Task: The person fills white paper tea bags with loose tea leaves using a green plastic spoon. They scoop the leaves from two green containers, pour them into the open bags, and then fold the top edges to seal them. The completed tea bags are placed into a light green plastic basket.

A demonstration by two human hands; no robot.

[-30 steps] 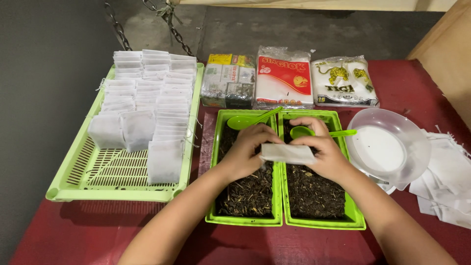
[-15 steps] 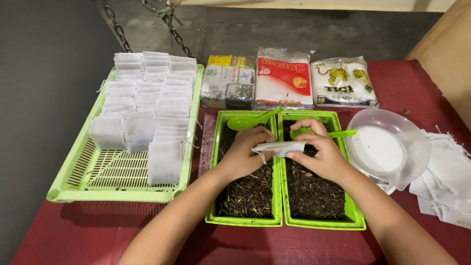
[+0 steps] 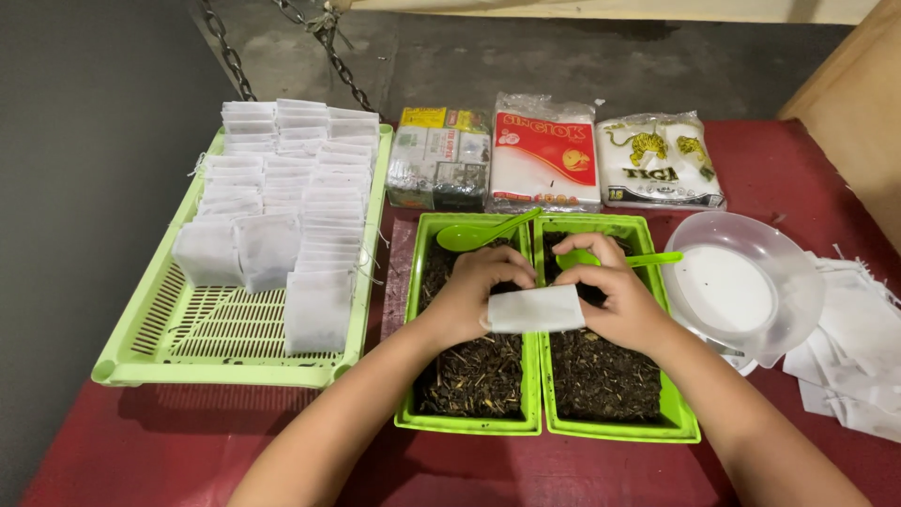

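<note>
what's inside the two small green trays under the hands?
Both small green trays hold dark loose dried leaf bits. A green spoon lies in the left one, another in the right. The hands and the white sachet they hold cover the middle.

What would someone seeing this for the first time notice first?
Probably the two hands, left hand and right hand, holding a small white filter bag between them at centre, above two bright green trays of dark loose leaves. To the left, a green slotted basket holds rows of similar white bags. Right of the trays sits a clear plastic bowl.
</note>
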